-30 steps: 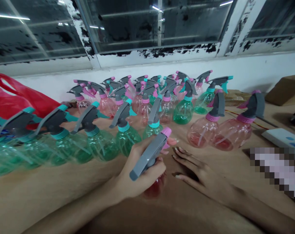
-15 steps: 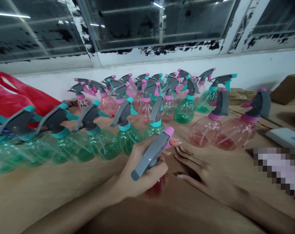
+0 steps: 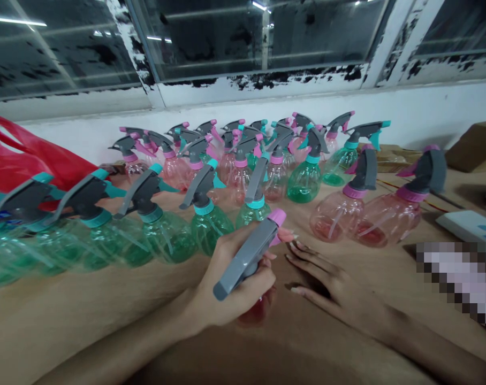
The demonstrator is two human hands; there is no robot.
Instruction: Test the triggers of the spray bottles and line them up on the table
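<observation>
Grip of left hand (image 3: pixel 243 297) round one sprayer (image 3: pixel 249 259), right hand (image 3: pixel 343 294) spread wide, two pink sprayers (image 3: pixel 387 216) just beyond

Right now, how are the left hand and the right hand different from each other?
The left hand holds a pink spray bottle with a gray sprayer top, while the right hand holds nothing. The left hand is curled around the bottle just below its sprayer; the right hand is open, palm down, with its fingers stretched out. Both hands are bare, and both reach in over the tabletop.
</observation>
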